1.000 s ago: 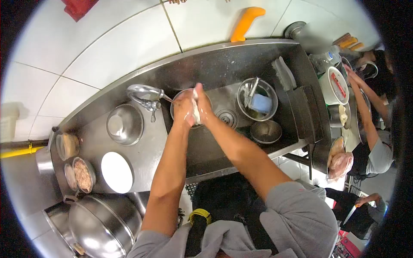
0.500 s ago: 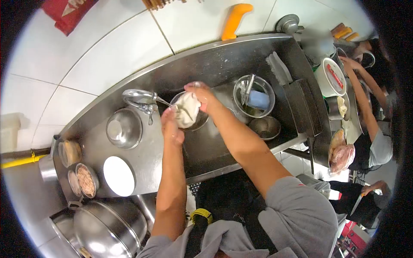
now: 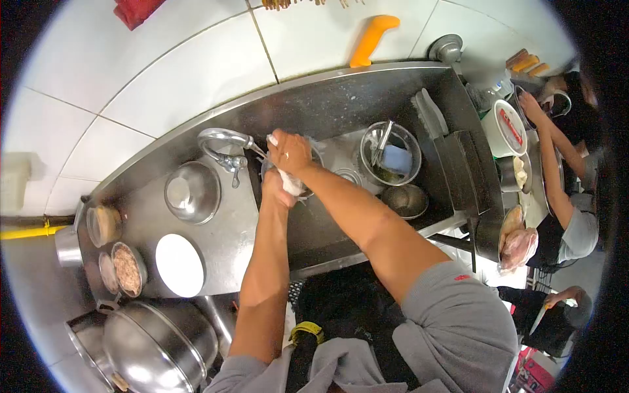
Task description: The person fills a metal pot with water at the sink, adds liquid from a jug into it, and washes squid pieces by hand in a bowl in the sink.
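Note:
Over the sink, my left hand [image 3: 279,192] and my right hand [image 3: 291,154] are both wrapped round a bunched whitish cloth [image 3: 291,185]. The right hand is on the far side, the left hand closer to my body. Most of the cloth is hidden inside the fingers. Just left of the hands, water runs from the faucet [image 3: 226,139]. Partly covered by my hands and the cloth is a bowl [image 3: 318,157] in the sink basin.
A clear bowl [image 3: 419,157] with a whisk [image 3: 382,145] and a blue sponge [image 3: 397,159] stands right of the hands, beside a dark bowl [image 3: 405,200]. Leftward are an upturned metal bowl [image 3: 192,192] and a white plate [image 3: 180,265]. A co-worker's arms [image 3: 553,150] show far right.
The cloth was spread between my hands and is now bunched up in them. My right hand has come over the top, closer to the left hand. The view has shifted slightly.

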The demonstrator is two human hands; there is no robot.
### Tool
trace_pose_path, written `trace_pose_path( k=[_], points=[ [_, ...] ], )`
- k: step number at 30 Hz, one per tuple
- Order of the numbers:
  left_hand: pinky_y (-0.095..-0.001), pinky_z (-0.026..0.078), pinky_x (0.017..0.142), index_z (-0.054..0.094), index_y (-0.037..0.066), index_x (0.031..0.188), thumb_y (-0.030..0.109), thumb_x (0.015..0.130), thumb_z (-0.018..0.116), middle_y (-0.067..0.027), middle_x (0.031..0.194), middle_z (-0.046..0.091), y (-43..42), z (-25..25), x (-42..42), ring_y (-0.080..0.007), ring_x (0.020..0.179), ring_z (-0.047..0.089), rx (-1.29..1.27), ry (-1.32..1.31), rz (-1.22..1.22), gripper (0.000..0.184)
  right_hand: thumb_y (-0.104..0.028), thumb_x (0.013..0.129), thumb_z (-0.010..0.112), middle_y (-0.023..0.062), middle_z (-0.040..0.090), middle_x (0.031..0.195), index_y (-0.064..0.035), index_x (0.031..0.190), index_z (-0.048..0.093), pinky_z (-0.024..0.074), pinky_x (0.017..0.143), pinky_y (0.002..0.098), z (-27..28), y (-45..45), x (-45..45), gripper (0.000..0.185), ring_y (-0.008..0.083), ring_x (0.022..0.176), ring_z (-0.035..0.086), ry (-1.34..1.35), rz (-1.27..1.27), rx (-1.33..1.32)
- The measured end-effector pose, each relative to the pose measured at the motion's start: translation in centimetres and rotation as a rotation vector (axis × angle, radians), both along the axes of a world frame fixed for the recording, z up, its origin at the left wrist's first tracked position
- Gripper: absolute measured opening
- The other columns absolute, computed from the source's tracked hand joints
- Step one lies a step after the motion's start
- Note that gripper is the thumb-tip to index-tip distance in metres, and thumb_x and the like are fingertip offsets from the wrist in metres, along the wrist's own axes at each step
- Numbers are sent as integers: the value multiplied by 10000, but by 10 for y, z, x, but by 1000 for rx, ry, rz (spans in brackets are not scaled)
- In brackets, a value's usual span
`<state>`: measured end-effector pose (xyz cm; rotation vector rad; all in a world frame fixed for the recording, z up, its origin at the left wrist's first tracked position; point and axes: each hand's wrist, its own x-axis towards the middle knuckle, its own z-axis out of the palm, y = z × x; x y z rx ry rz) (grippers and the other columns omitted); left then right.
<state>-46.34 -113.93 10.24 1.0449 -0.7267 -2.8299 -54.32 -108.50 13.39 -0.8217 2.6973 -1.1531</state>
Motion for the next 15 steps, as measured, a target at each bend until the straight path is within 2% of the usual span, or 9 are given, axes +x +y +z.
trace_pose_path(
  k=[1,3,5,7,8,9,11,13,15],
  points=[
    [-439,468,950,545,35,1226,374,972,416,-122,1185,622,-2,3,2,-294,1079,593,20,1,13,443,-296,818,622,236,661,818,-50,940,563,507,721,517,-5,2,-7,281,432,773,649,17,22,10],
    [-463,461,966,527,48,1254,346,975,375,-122,1218,601,-8,15,16,-288,1089,585,94,95,12,436,-310,827,615,238,663,824,-52,926,569,505,723,517,-6,9,-12,280,439,780,647,-158,-200,-169],
    [-461,468,953,525,49,1251,396,966,372,-119,1250,585,-6,52,26,-282,1089,584,45,-109,-61,475,-280,828,617,230,664,855,-55,961,591,500,747,499,-1,0,4,263,426,836,642,-290,-282,-255],
    [-425,482,908,534,68,1226,384,952,409,-111,1225,585,-15,9,31,-250,1059,586,92,343,-92,437,-206,822,626,212,665,910,-58,1045,629,493,795,465,3,-11,62,268,393,940,632,-369,-245,-240],
    [-419,489,893,540,69,1217,368,953,413,-108,1202,595,-19,5,32,-247,1044,595,95,451,-116,418,-196,824,621,213,662,933,-61,1043,629,491,800,458,6,-7,93,258,383,975,622,-166,-165,-323],
    [-412,497,878,546,69,1207,352,954,418,-104,1179,605,-21,5,34,-243,1028,603,93,460,-112,401,-210,825,618,214,662,917,-65,998,623,494,783,465,15,-1,99,226,391,948,627,-181,-126,-304],
    [-399,512,848,559,71,1189,320,957,428,-96,1134,625,-19,4,29,-236,996,621,79,283,-89,365,-239,827,612,215,661,886,-75,907,609,500,749,477,34,9,113,182,405,894,635,-211,-47,-267],
    [-386,526,817,571,72,1171,288,959,437,-88,1088,645,-12,4,14,-230,965,639,71,84,-65,331,-325,841,593,232,663,819,-56,795,578,501,738,514,11,7,69,273,426,814,651,-63,-97,-123],
    [-372,541,787,583,74,1152,256,961,447,-80,1043,666,2,1,11,-223,933,657,47,-24,-79,297,-279,847,592,221,662,814,-63,768,566,494,733,506,-7,9,20,232,412,829,654,-157,-248,-100]
  ],
)
